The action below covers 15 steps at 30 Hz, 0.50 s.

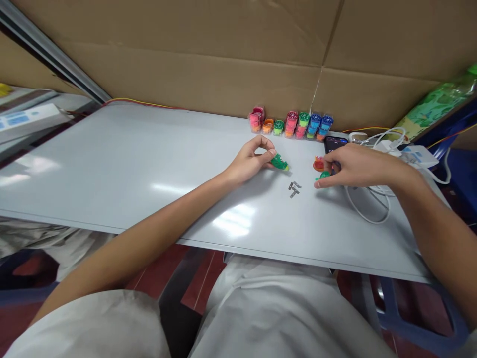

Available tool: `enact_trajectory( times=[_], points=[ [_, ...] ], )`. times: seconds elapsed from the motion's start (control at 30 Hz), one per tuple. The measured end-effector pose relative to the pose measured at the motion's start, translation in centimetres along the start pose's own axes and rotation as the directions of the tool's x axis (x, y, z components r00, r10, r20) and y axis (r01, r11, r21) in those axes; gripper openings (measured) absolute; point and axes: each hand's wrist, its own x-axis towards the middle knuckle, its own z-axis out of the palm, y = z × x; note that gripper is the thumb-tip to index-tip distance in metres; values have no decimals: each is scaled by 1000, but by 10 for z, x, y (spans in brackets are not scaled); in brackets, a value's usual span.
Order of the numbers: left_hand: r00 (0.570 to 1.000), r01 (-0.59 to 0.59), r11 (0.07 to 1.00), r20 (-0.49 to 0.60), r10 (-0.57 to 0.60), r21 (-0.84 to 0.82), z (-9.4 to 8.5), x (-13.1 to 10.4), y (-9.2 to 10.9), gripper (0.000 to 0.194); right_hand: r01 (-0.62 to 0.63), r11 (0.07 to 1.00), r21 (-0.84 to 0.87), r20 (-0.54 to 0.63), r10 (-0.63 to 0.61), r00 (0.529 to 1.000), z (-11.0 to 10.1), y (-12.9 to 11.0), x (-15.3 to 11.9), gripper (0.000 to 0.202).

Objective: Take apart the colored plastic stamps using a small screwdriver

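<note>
Ctr. of frame, my L hand (253,160) has thumb + fingertips pinched on a green piece (278,162), approx. at its upper-left end. Long axis slants upper left to lower right, yellowish tip toward the metal strips (294,189), which lie loose just below-right of it on the white table (112,164), betw. the hands, no shared axis.

Rt. of ctr., a small green piece (324,175) sits in the gap of my R hand (350,164): thumb below, fingers above, parted, not closed. Contact I can't tell from here. Key relation, I'd judge: small green piece is right at the R hand, so R is far nearer; L + its green piece are well apart, to the left & a bit higher. Its long axis I can't read, partly hidden. Red-orange piece (318,164) is just above it, by the R fingertips.

Labels, L to R: white box (32,122), upper left, blue print, too blurred to read. Coloured plastic pieces (292,124), upper ctr.: no legible txt. Phone (333,143), partly behind R hand: screen lit, chars too small. Bottle (432,112), upper right: green-yellow label, no brand I can make out.
</note>
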Motion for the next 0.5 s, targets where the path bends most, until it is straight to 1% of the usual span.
enact_trajectory(
  times=[0.13, 0.2, 0.33, 0.5],
  points=[
    [999, -7, 1000, 42, 6, 24, -2, 1, -1, 24, -26, 978, -207, 37, 34, 999, 9, -13, 0, 48],
    [998, -4, 1000, 66, 2, 30, -2, 1, -1, 26, -31, 962, -272, 49, 46, 998, 11, -20, -1, 46],
    [996, 1, 1000, 92, -3, 27, -3, 0, -1, 30, -11, 952, -305, 71, 34, 997, 11, -29, -4, 45],
    [995, 3, 999, 95, -7, 43, -4, 0, -1, 31, -22, 948, -317, 64, 44, 997, 9, -30, -6, 38]
  ],
)
